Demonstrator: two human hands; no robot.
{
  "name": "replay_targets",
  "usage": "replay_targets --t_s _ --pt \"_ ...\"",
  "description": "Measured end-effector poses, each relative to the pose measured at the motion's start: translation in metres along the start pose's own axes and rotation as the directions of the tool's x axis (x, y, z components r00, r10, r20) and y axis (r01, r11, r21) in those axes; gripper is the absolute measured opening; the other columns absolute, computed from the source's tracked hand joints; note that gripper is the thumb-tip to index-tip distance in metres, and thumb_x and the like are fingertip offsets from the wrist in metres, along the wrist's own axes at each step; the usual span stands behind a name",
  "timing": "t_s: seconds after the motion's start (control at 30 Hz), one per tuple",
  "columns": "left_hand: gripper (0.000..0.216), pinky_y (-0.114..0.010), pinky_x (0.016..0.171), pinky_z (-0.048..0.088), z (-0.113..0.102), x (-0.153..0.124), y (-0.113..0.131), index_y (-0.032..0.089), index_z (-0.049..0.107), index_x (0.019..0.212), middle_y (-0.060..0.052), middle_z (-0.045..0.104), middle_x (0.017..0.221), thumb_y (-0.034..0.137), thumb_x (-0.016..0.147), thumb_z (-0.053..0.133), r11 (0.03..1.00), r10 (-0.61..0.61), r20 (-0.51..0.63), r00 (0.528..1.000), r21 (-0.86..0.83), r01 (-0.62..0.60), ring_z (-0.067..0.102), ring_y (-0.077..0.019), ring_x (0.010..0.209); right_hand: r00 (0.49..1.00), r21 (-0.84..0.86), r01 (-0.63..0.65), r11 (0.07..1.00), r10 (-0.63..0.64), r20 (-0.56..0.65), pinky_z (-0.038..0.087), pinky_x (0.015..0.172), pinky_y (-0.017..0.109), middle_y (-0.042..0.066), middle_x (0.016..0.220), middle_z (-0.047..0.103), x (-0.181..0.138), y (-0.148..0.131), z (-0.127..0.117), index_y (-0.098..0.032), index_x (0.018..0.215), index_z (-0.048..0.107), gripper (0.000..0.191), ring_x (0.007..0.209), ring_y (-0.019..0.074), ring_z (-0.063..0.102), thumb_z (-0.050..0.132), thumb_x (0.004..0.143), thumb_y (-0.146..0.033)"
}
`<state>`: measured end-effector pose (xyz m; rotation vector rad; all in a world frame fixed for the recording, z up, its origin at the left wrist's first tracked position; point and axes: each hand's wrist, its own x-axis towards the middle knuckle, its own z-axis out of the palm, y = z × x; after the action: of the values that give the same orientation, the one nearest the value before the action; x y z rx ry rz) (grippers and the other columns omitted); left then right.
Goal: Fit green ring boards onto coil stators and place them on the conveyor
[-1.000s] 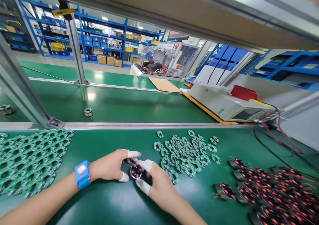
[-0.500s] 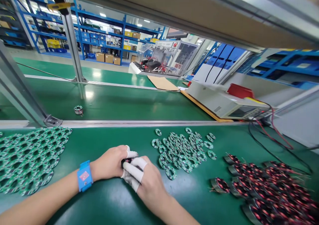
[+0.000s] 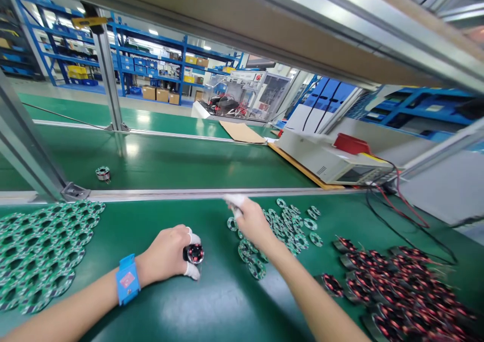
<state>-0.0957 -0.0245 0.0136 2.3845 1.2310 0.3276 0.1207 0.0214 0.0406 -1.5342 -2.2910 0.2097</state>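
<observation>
My left hand [image 3: 168, 256], with white finger cots and a blue wrist strap [image 3: 127, 280], is closed round a small round coil with red windings [image 3: 195, 253], held just above the green mat. My right hand [image 3: 251, 221] reaches forward over the near-left edge of a small heap of green ring-shaped circuit boards [image 3: 298, 226]. Its cot-covered fingertips are smeared by motion. I cannot make out whether they hold anything.
A large spread of green ring boards [image 3: 41, 251] lies at the left and several wound coils [image 3: 397, 286] are heaped at the right. Beyond an aluminium rail [image 3: 189, 194], one coil [image 3: 102, 173] sits on the conveyor. A white instrument [image 3: 333, 163] with red and black leads [image 3: 401, 206] stands at the back right.
My right hand has let go of the coil and moved forward and right to the small ring-board heap. My left hand alone keeps the coil. The coil on the conveyor has drifted left.
</observation>
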Motion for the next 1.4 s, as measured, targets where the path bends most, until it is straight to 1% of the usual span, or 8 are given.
replay_targets --t_s 0.23,0.37,0.5,0.6,0.77,0.9,1.03,1.4 --pt "0.068 -0.025 0.074 0.045 -0.030 -0.008 -0.010 0.021 0.049 0.125 -0.004 0.060 0.101 0.009 0.058 0.058 0.943 -0.110 0.048 0.993 -0.312 0.120 0.056 -0.0178 0.085 0.987 -0.068 -0.161 0.985 0.162 0.012 0.045 0.081 0.041 0.013 0.085 0.069 0.033 0.041 -0.013 -0.015 0.077 0.072 0.029 0.089 0.0289 0.061 0.053 0.063 0.003" --pt "0.034 -0.025 0.069 0.045 -0.032 0.002 -0.004 0.016 0.061 0.105 -0.003 0.064 0.090 0.024 0.073 0.053 0.828 -0.188 -0.069 0.980 -0.547 0.120 0.055 -0.0162 0.077 0.986 0.172 -0.159 0.972 0.149 0.070 0.051 0.069 0.033 0.004 0.076 0.069 -0.004 0.005 -0.009 -0.018 0.097 0.069 0.024 0.071 0.0200 0.064 0.059 0.075 -0.021" --pt "0.026 -0.024 0.065 0.043 -0.022 0.008 0.009 0.014 0.061 0.068 0.000 0.062 0.068 0.032 0.081 0.047 0.742 -0.127 -0.063 0.990 -0.668 0.053 0.055 -0.0151 0.069 0.992 0.669 -0.124 0.733 0.072 0.104 0.053 0.069 0.031 0.004 0.083 0.069 -0.024 -0.039 0.001 -0.017 0.098 0.067 0.028 0.072 0.0178 0.063 0.058 0.076 -0.031" --pt "0.028 -0.024 0.059 0.041 -0.018 0.005 0.015 0.015 0.057 0.061 0.000 0.060 0.061 0.031 0.081 0.045 0.727 -0.168 -0.060 0.984 -0.682 0.082 0.054 -0.0144 0.062 0.990 0.632 -0.129 0.764 0.066 0.122 0.052 0.058 0.028 0.005 0.087 0.066 -0.030 -0.053 0.004 -0.018 0.101 0.067 0.033 0.062 0.0148 0.058 0.064 0.071 -0.035" --pt "0.026 -0.031 0.071 0.042 -0.014 -0.004 0.018 0.016 0.062 0.078 -0.005 0.061 0.081 0.041 0.073 0.059 0.936 -0.173 -0.190 0.966 -0.336 0.101 0.053 -0.0215 0.080 0.995 0.319 -0.091 0.943 0.102 -0.019 0.047 0.054 0.027 0.004 0.076 0.061 -0.040 -0.040 0.008 -0.020 0.095 0.068 0.027 0.063 0.0168 0.055 0.067 0.068 -0.026" --pt "0.036 -0.034 0.070 0.039 -0.002 -0.008 0.013 0.017 0.063 0.082 -0.006 0.058 0.084 0.042 0.059 0.073 0.991 -0.133 -0.161 0.978 -0.003 0.134 0.048 -0.0245 0.082 0.992 0.371 -0.122 0.921 0.105 0.065 0.046 0.052 0.026 0.005 0.073 0.060 -0.046 -0.033 0.017 -0.017 0.093 0.068 0.027 0.060 0.0159 0.054 0.062 0.074 -0.035" --pt "0.022 -0.032 0.065 0.036 0.006 -0.007 0.010 0.017 0.060 0.073 -0.005 0.057 0.080 0.037 0.067 0.069 0.988 -0.135 -0.127 0.983 0.059 0.143 0.048 -0.0223 0.078 0.991 0.426 -0.005 0.905 -0.053 0.124 0.048 0.056 0.026 0.006 0.086 0.063 -0.049 -0.042 0.028 -0.018 0.102 0.065 0.031 0.067 0.0160 0.056 0.062 0.076 -0.035" --pt "0.016 -0.032 0.066 0.033 0.007 -0.006 0.009 0.018 0.059 0.069 -0.004 0.058 0.081 0.033 0.072 0.063 0.982 -0.162 -0.105 0.981 0.076 0.171 0.049 -0.0208 0.078 0.975 -0.039 0.207 0.978 -0.203 0.089 0.048 0.064 0.031 0.009 0.088 0.068 -0.054 -0.050 0.030 -0.015 0.110 0.063 0.035 0.080 0.0243 0.059 0.065 0.076 -0.021"
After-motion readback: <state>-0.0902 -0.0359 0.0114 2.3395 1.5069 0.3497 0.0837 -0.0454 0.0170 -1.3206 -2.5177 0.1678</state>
